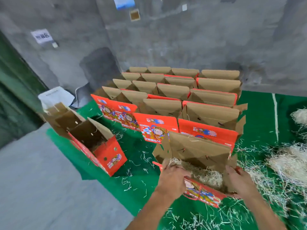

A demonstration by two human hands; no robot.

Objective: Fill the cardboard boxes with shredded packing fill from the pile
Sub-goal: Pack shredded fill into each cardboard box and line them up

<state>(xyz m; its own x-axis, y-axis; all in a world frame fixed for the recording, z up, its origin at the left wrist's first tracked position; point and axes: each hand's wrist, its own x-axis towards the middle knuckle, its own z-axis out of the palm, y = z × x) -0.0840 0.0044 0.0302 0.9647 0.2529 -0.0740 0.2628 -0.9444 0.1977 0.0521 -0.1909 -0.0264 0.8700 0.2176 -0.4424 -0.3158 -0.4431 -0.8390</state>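
Head view: both hands' fingers seemingly grip the filled box; rows of boxes behind.

left hand + right hand grip red box | shredded fill inside | green mat

Two bare forearms in view. Left hand and right hand: ungloved. Sleeves out of frame.

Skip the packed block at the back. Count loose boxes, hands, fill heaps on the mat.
Loose boxes: 2 (held box, left box)
Hands: 2 (left hand, right hand)
Fill heaps: 2 (near heap, far heap)
Total: 6
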